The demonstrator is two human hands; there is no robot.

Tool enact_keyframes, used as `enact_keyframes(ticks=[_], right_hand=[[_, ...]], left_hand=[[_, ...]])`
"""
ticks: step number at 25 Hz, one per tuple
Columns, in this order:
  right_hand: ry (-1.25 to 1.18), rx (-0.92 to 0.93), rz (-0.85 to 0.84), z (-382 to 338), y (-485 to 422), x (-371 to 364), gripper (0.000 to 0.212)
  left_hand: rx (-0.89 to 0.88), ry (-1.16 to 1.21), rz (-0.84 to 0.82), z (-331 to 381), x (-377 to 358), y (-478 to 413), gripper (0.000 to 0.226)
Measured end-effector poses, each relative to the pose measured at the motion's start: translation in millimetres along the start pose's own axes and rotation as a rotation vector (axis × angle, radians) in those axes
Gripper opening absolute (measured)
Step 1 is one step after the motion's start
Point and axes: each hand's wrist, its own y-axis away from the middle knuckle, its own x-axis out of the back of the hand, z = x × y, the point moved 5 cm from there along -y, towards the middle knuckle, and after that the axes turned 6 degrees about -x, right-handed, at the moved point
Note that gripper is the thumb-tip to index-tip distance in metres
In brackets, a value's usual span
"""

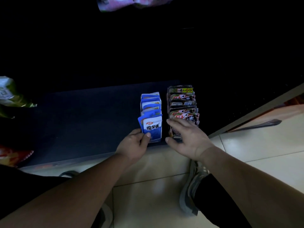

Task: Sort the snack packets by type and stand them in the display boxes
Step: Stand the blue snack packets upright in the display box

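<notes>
Two display boxes stand side by side on a dark low shelf [85, 122]. The left box holds a row of upright blue and white packets [151, 104]. My left hand [134, 146] pinches the front blue packet [153, 127] at its lower left corner, thumb on its face. The right box [176, 137] holds a row of upright dark red and black packets [183, 100]. My right hand [189, 139] lies over the front of that row with fingers spread, touching the front dark packet [189, 117], thumb at the box's front corner.
A green bag [11, 94] hangs at the left edge, and an orange-red bag [13, 155] lies below it on the shelf. A pink packet [131, 3] shows at the top. Pale floor tiles [246, 145] and my grey shoe [192, 186] lie below the shelf edge.
</notes>
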Motion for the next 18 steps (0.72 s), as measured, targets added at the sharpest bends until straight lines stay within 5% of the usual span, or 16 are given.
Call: enact_keyframes(ticks=[3,8,12,18], right_hand=[[0.066,-0.023,-0.087,-15.5,-0.4,2.8,0.076],[0.082,-0.146,-0.381,-48.8,16.1,19.6,0.063],[0.206,-0.058,-0.443,-96.0,31.7,51.0,0.059],[-0.321,-0.17,-0.284,-93.4,31.5,70.2,0.052]], left_hand=[[0.009,-0.079,0.011,-5.7,9.4,13.0,0.051],[-0.007,-0.151,-0.034,16.9,48.2,27.2,0.015],[0.033,-0.084,-0.057,54.5,91.2,29.2,0.019],[0.04,0.026,-0.09,66.0,79.8,22.8,0.042]])
